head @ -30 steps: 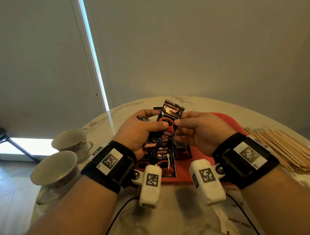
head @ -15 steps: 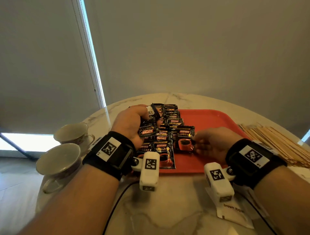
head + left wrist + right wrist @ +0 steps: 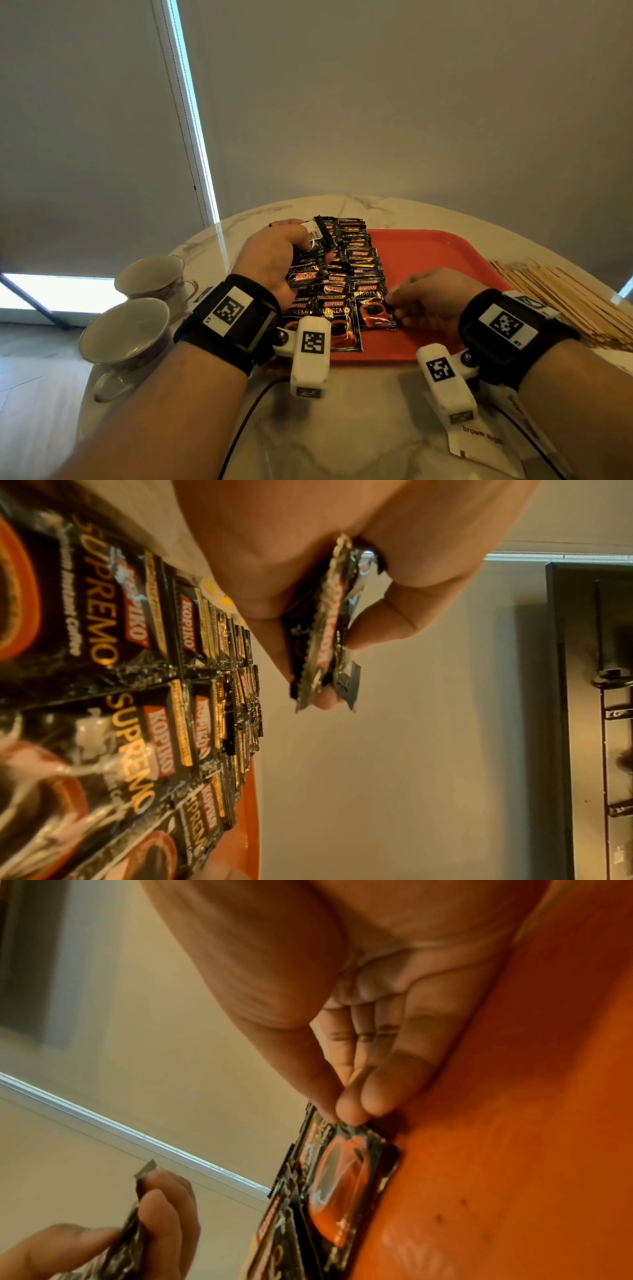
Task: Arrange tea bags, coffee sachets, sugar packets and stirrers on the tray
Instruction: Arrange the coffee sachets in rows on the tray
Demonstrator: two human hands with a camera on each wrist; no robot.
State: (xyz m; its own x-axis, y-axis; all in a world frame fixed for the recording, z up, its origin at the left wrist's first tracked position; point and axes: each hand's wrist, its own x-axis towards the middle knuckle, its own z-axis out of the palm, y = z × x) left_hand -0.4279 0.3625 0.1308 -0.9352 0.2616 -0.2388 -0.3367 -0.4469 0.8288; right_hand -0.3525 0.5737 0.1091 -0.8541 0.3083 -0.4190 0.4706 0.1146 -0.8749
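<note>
Since a second ago both hands have come down from holding one coffee sachet up between them: the right hand is now pinching that sachet by its right edge and laying it flat on the red tray, while the left hand is gripping a small bunch of sachets just above the tray's left side. In the right wrist view the thumb and fingertips are closing on the sachet's upper corner, its lower face lying on the tray floor. In the left wrist view the curled fingers are clamping the bunch edge-on, clear of the laid sachets below. Those laid sachets are overlapping in columns running from the tray's near edge to its far left corner, and the newest one is forming the right-hand edge of that block. Right of it, the tray floor is lying bare up to the far and right rims. Wooden stirrers are lying heaped just off the tray's right rim, two cups are standing well left of the tray, and a brown sugar packet is lying on the marble table nearer than the tray's front edge.
</note>
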